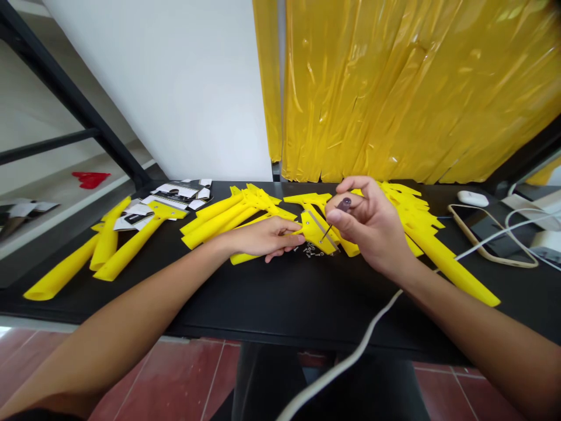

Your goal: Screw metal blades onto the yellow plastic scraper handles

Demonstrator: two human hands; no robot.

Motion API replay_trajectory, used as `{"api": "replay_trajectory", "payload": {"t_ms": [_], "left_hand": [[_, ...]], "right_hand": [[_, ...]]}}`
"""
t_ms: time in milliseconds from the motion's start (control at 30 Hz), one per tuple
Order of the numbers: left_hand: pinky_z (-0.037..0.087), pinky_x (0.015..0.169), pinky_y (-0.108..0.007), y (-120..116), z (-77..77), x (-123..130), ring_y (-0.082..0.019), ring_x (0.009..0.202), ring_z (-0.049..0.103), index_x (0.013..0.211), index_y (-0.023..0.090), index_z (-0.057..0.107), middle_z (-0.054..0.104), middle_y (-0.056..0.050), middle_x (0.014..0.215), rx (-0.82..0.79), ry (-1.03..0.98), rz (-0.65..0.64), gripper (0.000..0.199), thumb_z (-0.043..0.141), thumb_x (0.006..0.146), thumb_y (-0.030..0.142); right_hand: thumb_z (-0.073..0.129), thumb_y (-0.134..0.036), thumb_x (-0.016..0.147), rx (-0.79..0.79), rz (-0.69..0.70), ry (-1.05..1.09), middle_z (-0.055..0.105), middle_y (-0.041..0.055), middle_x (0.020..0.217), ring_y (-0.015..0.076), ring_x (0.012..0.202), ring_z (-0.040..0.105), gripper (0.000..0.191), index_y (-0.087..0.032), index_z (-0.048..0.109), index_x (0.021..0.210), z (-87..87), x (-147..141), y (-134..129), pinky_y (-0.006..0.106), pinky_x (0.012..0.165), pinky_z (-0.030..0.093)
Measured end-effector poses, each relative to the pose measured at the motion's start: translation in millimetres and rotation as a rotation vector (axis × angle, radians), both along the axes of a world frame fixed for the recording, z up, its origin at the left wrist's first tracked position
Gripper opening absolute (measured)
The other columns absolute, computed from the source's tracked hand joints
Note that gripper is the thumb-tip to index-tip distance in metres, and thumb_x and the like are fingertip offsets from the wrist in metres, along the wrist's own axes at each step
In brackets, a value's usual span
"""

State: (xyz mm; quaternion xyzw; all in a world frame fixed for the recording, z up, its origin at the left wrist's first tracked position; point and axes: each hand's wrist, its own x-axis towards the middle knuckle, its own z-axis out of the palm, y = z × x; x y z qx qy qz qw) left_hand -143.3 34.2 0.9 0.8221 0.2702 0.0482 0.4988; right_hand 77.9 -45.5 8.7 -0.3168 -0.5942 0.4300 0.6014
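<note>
**The right hand point(372, 231) pinched a small screwdriver point(344, 204) above a yellow plastic scraper point(318, 234) held down by the left hand point(263, 238).**

The left arm reached in from the lower left, its hand lying flat with the fingers together and the fingertips pressed against the scraper. The right wrist was raised, with the thumb and forefinger gripping the dark handle and the shaft angled down to the scraper's metal blade point(324, 228). The scraper lay between the hands on a black table point(280, 304), with tiny screws point(309, 251) just below it. More yellow scrapers point(219, 219) were heaped on either side, printed cards point(179, 193) lay to the left, and a white cable point(350, 351) ran across the table edge.
</note>
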Motion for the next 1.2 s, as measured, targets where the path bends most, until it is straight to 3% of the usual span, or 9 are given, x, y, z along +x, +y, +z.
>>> {"api": "replay_trajectory", "payload": {"t_ms": [100,200,333,500,600,767,967,1067,1200], "left_hand": [[0.045,0.044,-0.022,-0.8,1.1,1.1,-0.009,0.048,0.055,0.082,0.019,0.054,0.052,0.004,0.069,-0.005,0.005,-0.002,0.037,0.056,0.102,0.05],[0.044,0.044,-0.021,-1.3,1.4,2.1,-0.008,0.049,0.054,0.082,0.019,0.054,0.053,0.004,0.07,-0.014,0.005,0.006,0.036,0.056,0.102,0.048],[0.044,0.044,-0.021,-1.1,1.0,1.5,-0.009,0.05,0.054,0.082,0.019,0.055,0.053,0.003,0.07,-0.029,-0.004,-0.006,0.036,0.056,0.101,0.05],[0.045,0.045,-0.021,-1.1,1.9,0.6,-0.009,0.049,0.054,0.082,0.019,0.053,0.052,0.004,0.069,-0.018,-0.002,-0.005,0.036,0.055,0.102,0.05],[0.044,0.045,-0.021,-1.4,2.2,0.8,-0.008,0.049,0.054,0.082,0.019,0.054,0.053,0.003,0.069,-0.009,0.004,0.001,0.037,0.055,0.102,0.049],[0.045,0.045,-0.021,-1.9,1.9,0.6,-0.009,0.05,0.055,0.083,0.019,0.054,0.053,0.003,0.07,-0.025,-0.006,-0.009,0.036,0.056,0.102,0.049],[0.045,0.044,-0.021,-2.1,2.4,0.8,-0.008,0.05,0.054,0.082,0.019,0.053,0.053,0.004,0.071,-0.034,-0.011,-0.006,0.037,0.056,0.102,0.05],[0.046,0.044,-0.021,-1.2,2.2,0.3,-0.008,0.05,0.054,0.084,0.018,0.054,0.052,0.004,0.071,-0.025,-0.004,-0.014,0.037,0.055,0.103,0.05],[0.046,0.045,-0.022,0.2,1.7,-1.0,-0.008,0.05,0.055,0.085,0.019,0.054,0.052,0.004,0.071,-0.02,0.001,-0.024,0.036,0.055,0.103,0.049]], "right_hand": [[0.081,-0.037,0.088,-0.009,-0.03,-0.013,0.069,0.0002,0.085,0.0087,0.057,0.046,0.024,-0.024,0.062,0.096,0.2,1.6,1.9,0.022,0.043,0.028],[0.067,-0.043,0.099,0.0,-0.013,-0.058,0.067,0.0031,0.095,0.0091,0.06,0.045,0.021,-0.024,0.071,0.107,-1.4,4.0,3.2,0.023,0.044,0.029],[0.057,-0.048,0.104,-0.036,0.086,-0.047,0.062,-0.0003,0.088,0.0084,0.054,0.037,0.027,-0.027,0.066,0.118,-3.0,3.5,1.7,0.024,0.045,0.03],[0.08,-0.04,0.089,0.009,0.024,-0.052,0.062,-0.0023,0.083,0.0085,0.056,0.039,0.027,-0.025,0.059,0.099,-1.9,0.6,1.3,0.023,0.045,0.028],[0.08,-0.039,0.088,0.068,-0.055,-0.129,0.066,0.0027,0.094,0.0105,0.064,0.047,0.022,-0.023,0.066,0.094,-0.8,1.4,2.3,0.024,0.046,0.029],[0.056,-0.045,0.105,0.008,0.051,-0.128,0.063,0.0014,0.092,0.0093,0.057,0.042,0.028,-0.026,0.068,0.121,-1.7,2.4,1.3,0.025,0.046,0.031],[0.065,-0.044,0.1,0.046,-0.022,-0.112,0.06,0.0004,0.084,0.0096,0.057,0.041,0.02,-0.024,0.065,0.103,-3.2,2.6,1.7,0.025,0.046,0.031],[0.057,-0.049,0.103,0.056,-0.062,-0.156,0.059,0.0036,0.091,0.0112,0.061,0.043,0.029,-0.024,0.071,0.111,-3.1,4.3,2.3,0.026,0.047,0.033],[0.054,-0.048,0.105,0.021,0.021,-0.062,0.062,0.0024,0.091,0.0111,0.057,0.039,0.029,-0.028,0.065,0.122,-2.5,2.7,1.1,0.027,0.047,0.033]]}}
